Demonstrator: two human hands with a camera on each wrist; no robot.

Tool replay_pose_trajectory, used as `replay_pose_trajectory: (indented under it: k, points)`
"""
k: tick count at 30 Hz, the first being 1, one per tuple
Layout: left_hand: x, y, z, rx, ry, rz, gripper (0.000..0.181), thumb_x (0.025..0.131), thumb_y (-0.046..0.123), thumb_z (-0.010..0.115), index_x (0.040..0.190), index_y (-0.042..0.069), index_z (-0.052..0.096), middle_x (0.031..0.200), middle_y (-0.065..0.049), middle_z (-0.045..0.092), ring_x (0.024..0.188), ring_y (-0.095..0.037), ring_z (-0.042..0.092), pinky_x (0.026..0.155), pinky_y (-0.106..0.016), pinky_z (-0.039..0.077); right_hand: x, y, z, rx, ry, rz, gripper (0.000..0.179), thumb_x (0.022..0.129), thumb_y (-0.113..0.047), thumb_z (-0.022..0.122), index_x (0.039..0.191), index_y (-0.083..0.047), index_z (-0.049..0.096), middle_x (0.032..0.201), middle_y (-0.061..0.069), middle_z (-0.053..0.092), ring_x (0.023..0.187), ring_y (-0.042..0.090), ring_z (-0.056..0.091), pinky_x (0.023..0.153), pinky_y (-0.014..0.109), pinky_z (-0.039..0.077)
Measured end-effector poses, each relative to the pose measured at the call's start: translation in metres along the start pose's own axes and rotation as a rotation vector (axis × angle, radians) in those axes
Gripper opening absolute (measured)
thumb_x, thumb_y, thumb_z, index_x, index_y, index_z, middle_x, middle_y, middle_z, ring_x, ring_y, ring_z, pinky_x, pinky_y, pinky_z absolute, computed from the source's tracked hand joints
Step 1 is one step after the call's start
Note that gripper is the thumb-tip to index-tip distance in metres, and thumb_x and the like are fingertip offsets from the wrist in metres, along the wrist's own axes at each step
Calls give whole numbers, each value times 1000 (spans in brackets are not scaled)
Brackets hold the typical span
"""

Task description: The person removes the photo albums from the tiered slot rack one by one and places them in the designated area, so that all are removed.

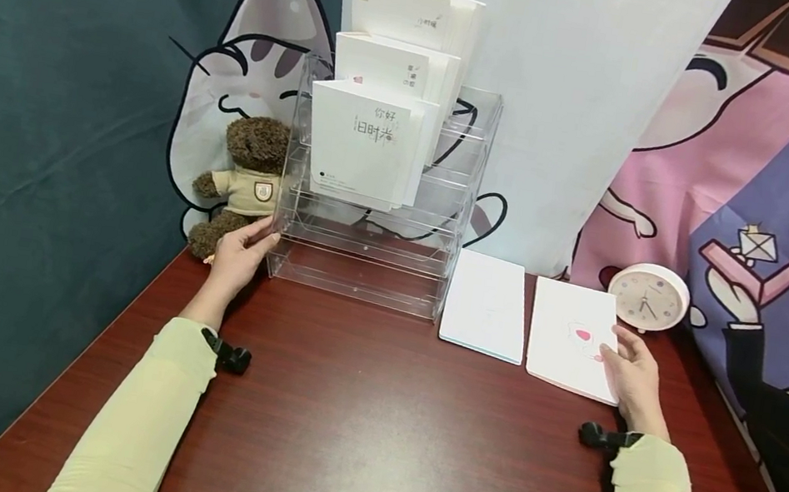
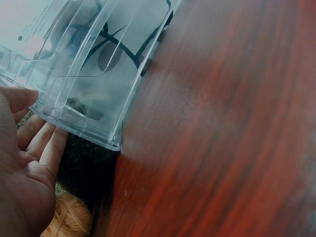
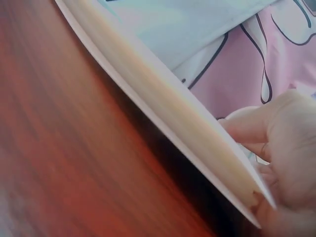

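At the left, my left hand (image 1: 239, 258) grips the left side panel of a clear plastic tiered rack (image 1: 359, 283). Its thumb lies at the panel's edge and the fingers on the outer side in the left wrist view. My right hand (image 1: 636, 379) pinches the right edge of a white book (image 1: 556, 336) with a small pink-red drawing, thumb on the cover. The right wrist view shows the book's page edges (image 3: 163, 113), with its near edge raised off the table. Beside it lies another white book (image 1: 485, 305). Several white books (image 1: 360, 140) stand on the rack's upper tiers.
A brown teddy bear (image 1: 244, 183) in a beige shirt sits left of the rack. At the back right stands a round white clock (image 1: 648, 297), close behind the held book. Printed curtains (image 1: 532, 131) enclose the dark red wooden table (image 1: 369, 427).
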State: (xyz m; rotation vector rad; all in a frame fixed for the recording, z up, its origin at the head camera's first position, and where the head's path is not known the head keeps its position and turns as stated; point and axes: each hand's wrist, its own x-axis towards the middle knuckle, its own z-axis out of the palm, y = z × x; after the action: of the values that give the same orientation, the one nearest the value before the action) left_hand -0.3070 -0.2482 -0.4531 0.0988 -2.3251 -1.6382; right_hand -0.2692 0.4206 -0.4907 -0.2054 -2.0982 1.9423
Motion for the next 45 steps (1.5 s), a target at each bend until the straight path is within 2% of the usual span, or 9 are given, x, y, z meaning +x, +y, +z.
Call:
replay_pose_trajectory:
  k: [2, 5, 8, 11, 14, 18, 26, 36, 45]
  points:
    - [-1, 0, 0, 4, -4, -1, 53, 95, 40, 70, 144, 21, 58, 138, -11, 61, 131, -24, 54, 105, -40, 47, 0, 1, 3, -147, 21, -22, 46, 96, -4, 66, 140, 1, 53, 112, -7, 68, 89, -8, 58, 72, 6, 47]
    - [-1, 0, 0, 0, -5, -1, 53, 96, 39, 70, 144, 21, 58, 139, -10, 61, 131, -24, 53, 106, -41, 46, 0, 1, 9, -350, 51, -48, 47, 99, -13, 65, 141, 4, 52, 128, 14, 65, 93, -8, 57, 75, 5, 45]
    - [-1, -1, 0, 0, -5, 4, 53, 96, 38, 70, 144, 20, 58, 138, -10, 61, 132, -23, 53, 107, -40, 46, 0, 0, 14, -502, 66, -64, 46, 100, -21, 63, 140, 2, 54, 136, 27, 58, 108, 6, 60, 83, 10, 43]
    - [0, -1, 1, 2, 4, 11, 52, 95, 38, 71, 143, 20, 60, 137, -10, 62, 130, -22, 54, 106, -40, 47, 0, -1, 19, -599, 75, -75, 45, 101, -26, 61, 139, -2, 57, 135, 25, 60, 120, 26, 59, 92, 23, 44]
    - [0, -1, 1, 9, 14, 10, 52, 95, 39, 71, 143, 20, 60, 136, -11, 63, 129, -23, 55, 105, -39, 47, 1, -1, 22, -623, 80, -74, 43, 102, -27, 60, 138, -4, 58, 134, 22, 62, 118, 26, 59, 94, 29, 42]
    - [-1, -2, 0, 25, 19, 3, 53, 95, 40, 70, 143, 20, 60, 136, -11, 62, 130, -24, 54, 105, -40, 47, 2, 0, 24, -626, 89, -64, 42, 102, -27, 60, 138, -6, 59, 133, 20, 63, 111, 17, 59, 91, 23, 41]
    - [0, -3, 0, 16, 17, 16, 51, 95, 38, 71, 142, 19, 61, 136, -11, 63, 131, -23, 54, 106, -41, 46, 2, 0, 22, -635, 81, -76, 43, 103, -25, 56, 139, -3, 57, 135, 23, 60, 125, 35, 54, 103, 48, 39]
    - [0, -2, 2, -3, 16, 32, 50, 96, 35, 71, 142, 18, 61, 135, -11, 63, 130, -22, 54, 104, -36, 48, 1, -2, 22, -629, 74, -63, 45, 103, -25, 56, 142, -2, 54, 138, 25, 57, 132, 38, 50, 111, 51, 35]
    - [-1, -2, 2, -2, 3, 28, 51, 97, 36, 69, 143, 18, 59, 137, -11, 62, 131, -23, 54, 105, -39, 47, 1, -3, 21, -643, 59, -71, 46, 103, -25, 54, 142, -1, 53, 139, 27, 56, 133, 41, 49, 111, 54, 35]
